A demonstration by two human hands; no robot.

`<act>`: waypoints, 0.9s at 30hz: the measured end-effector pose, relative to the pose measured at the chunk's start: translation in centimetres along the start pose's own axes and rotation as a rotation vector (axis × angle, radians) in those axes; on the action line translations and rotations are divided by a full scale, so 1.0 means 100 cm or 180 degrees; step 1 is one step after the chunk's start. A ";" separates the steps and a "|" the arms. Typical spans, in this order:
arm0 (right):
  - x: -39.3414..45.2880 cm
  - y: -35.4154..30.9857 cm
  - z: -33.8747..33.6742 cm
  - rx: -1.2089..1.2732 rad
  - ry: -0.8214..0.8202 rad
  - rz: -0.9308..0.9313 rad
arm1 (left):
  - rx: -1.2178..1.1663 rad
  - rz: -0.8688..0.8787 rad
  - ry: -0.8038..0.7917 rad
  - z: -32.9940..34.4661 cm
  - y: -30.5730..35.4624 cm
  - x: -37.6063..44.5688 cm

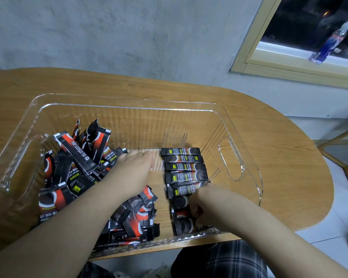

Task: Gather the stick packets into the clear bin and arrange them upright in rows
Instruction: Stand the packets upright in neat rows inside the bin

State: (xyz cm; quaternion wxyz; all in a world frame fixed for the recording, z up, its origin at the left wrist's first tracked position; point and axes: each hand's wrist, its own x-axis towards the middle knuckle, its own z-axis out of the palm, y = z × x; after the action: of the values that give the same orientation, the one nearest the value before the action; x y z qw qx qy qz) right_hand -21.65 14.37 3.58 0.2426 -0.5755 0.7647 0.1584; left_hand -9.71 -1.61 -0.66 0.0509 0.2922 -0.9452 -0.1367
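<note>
Head view: inside the clear plastic bin (231,157) on the oval wooden desk (289,177), the right hand (207,207) pinches a black-and-red stick packet (182,214) in the near-right row, the left hand (133,169) rests flat-fingered beside the loose heap (72,177); seat it snug against its neighbours.

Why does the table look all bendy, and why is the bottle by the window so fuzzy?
Head view: the wide-angle lens curves the table edge and the clear bin rim. Head view: the bottle near the picture's corner looks smeared and soft. Head view: it is dark outside the window, and bright glints line the bin's edges.
</note>
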 end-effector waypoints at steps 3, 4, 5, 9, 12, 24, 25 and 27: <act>-0.007 -0.004 -0.011 0.0155 0.0225 -0.0156 | 0.0024 -0.0021 -0.0009 0.001 0.000 0.001; -0.012 -0.007 -0.016 0.0320 0.0291 -0.0249 | 0.0036 -0.0018 -0.0001 0.001 -0.001 0.001; -0.015 -0.011 -0.021 0.0531 0.0376 -0.0370 | 0.0041 -0.0012 0.0011 0.002 -0.001 0.001; -0.017 -0.037 -0.023 0.1323 0.0355 -0.0677 | 0.0028 -0.0001 0.0029 0.001 0.000 0.001; -0.009 -0.051 -0.016 0.1455 0.0276 -0.0783 | 0.0030 0.0022 0.0009 0.001 -0.001 0.001; -0.004 -0.062 -0.016 0.1793 0.0765 -0.0627 | -0.0061 -0.0143 -0.0143 -0.004 0.001 0.000; -0.008 -0.051 -0.021 0.1711 0.0822 -0.0570 | -0.0088 -0.0151 -0.0149 -0.005 0.002 0.000; -0.017 -0.030 -0.031 0.1347 0.0950 -0.0404 | -0.0136 -0.0159 -0.0215 -0.008 0.004 0.000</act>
State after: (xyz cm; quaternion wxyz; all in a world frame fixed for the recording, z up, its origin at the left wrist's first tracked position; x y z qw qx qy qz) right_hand -18.96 13.25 7.19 0.2516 -0.5757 0.7705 -0.1072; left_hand -9.75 -1.50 0.24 0.0218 0.3099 -0.9356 -0.1679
